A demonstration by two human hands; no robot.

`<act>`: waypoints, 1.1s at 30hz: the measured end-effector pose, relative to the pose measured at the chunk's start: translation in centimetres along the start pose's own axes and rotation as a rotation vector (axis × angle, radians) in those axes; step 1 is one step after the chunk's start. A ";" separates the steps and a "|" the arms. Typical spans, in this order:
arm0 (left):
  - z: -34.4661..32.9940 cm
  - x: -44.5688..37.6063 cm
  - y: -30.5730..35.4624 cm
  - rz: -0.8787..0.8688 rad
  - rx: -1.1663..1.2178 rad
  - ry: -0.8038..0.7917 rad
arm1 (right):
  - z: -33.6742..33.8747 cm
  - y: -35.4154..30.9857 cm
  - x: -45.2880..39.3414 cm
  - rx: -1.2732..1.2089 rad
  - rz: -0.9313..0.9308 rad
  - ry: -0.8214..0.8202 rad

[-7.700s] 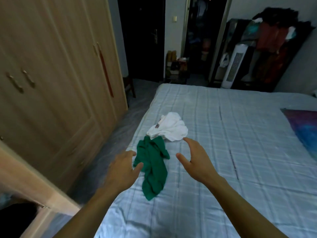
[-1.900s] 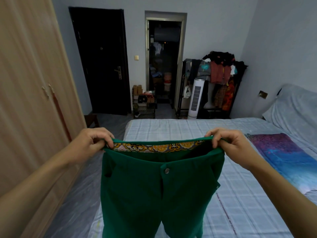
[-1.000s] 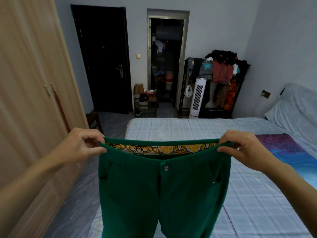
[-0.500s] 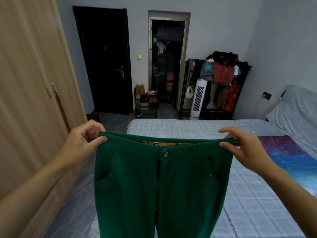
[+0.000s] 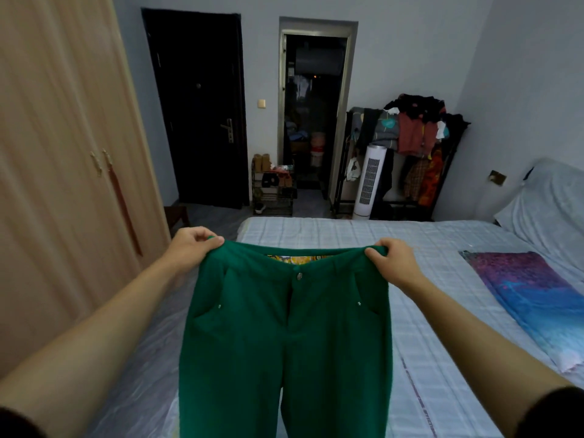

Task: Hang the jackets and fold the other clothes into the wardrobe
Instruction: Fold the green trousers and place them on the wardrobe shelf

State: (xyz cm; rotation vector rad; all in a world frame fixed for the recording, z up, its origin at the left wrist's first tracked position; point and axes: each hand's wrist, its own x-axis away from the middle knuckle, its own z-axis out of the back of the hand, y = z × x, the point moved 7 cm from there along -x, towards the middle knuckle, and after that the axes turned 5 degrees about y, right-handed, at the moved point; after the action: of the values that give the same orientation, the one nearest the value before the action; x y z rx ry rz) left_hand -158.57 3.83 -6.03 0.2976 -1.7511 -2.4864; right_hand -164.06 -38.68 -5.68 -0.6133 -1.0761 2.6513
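Green trousers [image 5: 284,336] held up at centre, waistband pinched at each corner by left hand [image 5: 192,249] and right hand [image 5: 390,260], hiding bed [image 5: 426,311] beneath. Purple-blue cloth [image 5: 531,298] at 3 o'clock. Wardrobe [image 5: 57,147] at 9. Clothes rack [image 5: 414,134], tower fan [image 5: 369,181] at 1.

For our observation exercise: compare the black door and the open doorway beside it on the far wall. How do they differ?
The black door is shut, while the doorway stands open onto a dim room beyond. The black door has a dark frame and a metal handle; the doorway has a pale grey frame and shows no handle. Both are tall, reach the floor and sit in the same far wall.
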 end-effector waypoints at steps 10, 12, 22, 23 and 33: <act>-5.6 5.7 2.2 -0.017 0.047 0.135 | -5.7 -4.9 4.6 -0.313 -0.173 0.021; -7.1 6.9 2.8 -0.031 0.080 0.080 | -6.5 -6.9 5.7 -0.301 -0.114 -0.016; -8.9 10.6 4.6 -0.032 0.210 0.029 | -7.5 -11.5 10.0 -0.530 0.082 -0.080; -8.8 10.7 4.5 -0.013 0.242 0.022 | -7.5 -11.7 10.3 -0.557 0.096 -0.107; -9.8 12.6 4.5 -0.022 0.298 -0.185 | -8.3 -9.7 11.0 -0.565 0.040 -0.081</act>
State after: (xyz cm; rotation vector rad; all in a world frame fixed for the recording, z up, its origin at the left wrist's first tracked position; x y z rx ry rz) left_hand -169.06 -9.09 -6.36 0.1083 -2.2068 -2.3274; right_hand -169.66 -22.94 -7.44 -0.6268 -1.8767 2.4082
